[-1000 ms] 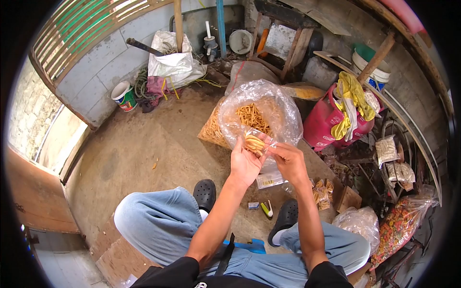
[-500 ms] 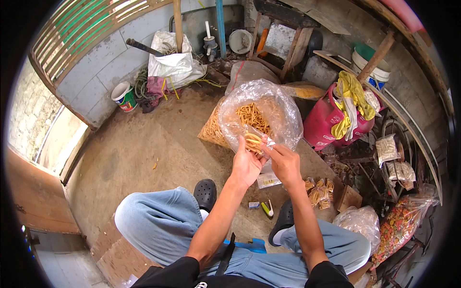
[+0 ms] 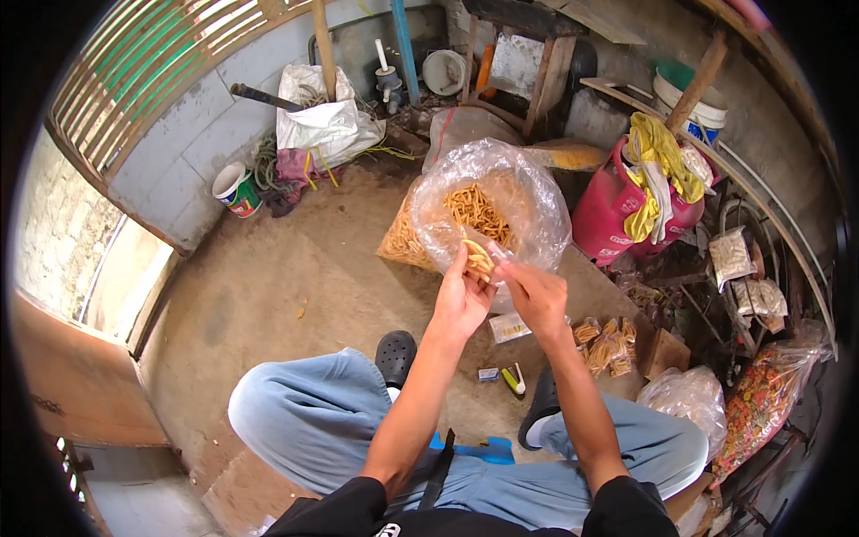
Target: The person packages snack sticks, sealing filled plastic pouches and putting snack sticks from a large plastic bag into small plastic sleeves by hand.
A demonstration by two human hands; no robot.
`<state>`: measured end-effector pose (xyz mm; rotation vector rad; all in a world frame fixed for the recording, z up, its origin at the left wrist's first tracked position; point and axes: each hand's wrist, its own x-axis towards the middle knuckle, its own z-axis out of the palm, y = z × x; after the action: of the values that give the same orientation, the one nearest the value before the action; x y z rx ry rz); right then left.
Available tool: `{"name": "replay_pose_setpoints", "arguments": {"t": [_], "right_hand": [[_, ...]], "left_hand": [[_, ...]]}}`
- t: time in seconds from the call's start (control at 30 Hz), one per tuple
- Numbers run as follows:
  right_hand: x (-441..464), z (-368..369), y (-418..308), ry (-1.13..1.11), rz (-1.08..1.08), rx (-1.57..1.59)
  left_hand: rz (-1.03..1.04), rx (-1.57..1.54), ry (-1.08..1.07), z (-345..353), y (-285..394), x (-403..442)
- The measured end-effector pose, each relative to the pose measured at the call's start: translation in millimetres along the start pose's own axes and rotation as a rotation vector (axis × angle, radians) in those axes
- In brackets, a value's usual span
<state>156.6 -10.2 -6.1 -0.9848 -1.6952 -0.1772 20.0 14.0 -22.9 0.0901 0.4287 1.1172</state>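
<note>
A small clear bag of yellowish snack sticks is between my two hands. My left hand supports it from the left, fingers curled around its side. At its upper right, the fingers of my right hand pinch the bag's clear plastic. Just beyond my hands stands a large open plastic bag with many brown snack sticks inside. Several filled small packs lie on the floor to the right. A green stapler and a small blue-and-white box rest between my feet.
A packet of flat clear bags lies below my hands. Pink containers with yellow cloth stand at the right. A bag of colorful snacks and a crumpled clear bag are at the lower right. A white bucket stands left.
The view has shifted slightly. My right hand has moved closer to my left and now pinches the plastic beside the snack sticks. The small bag remains between my hands.
</note>
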Motion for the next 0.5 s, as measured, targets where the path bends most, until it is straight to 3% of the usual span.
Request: {"name": "replay_pose_setpoints", "arguments": {"t": [0.07,0.13,0.17,0.23,0.27,0.33,0.37,0.5], "right_hand": [[-3,-1,0,0.034,-0.04,0.038],[-1,-6,-8,-0.015,0.19,0.081],[2,-7,-12,-0.011,0.195,0.081],[13,-6,-19,-0.054,0.483,0.203],[14,-6,-17,-0.048,0.49,0.2],[14,-7,-14,-0.252,0.647,0.379],[13,-6,-12,-0.245,0.569,0.363],[1,0,6,-0.278,0.595,0.377]], "left_hand": [[-0.002,0.013,0.022,0,4,0],[-0.004,0.023,0.042,4,7,-1],[-0.004,0.021,0.042,6,9,-2],[-0.01,0.023,0.044,4,10,-3],[-0.033,0.032,0.006,1,10,-2],[-0.064,0.047,-0.029,-5,9,0],[-0.08,0.073,-0.023,-8,8,2],[-0.123,0.155,-0.006,6,12,-8]]}}
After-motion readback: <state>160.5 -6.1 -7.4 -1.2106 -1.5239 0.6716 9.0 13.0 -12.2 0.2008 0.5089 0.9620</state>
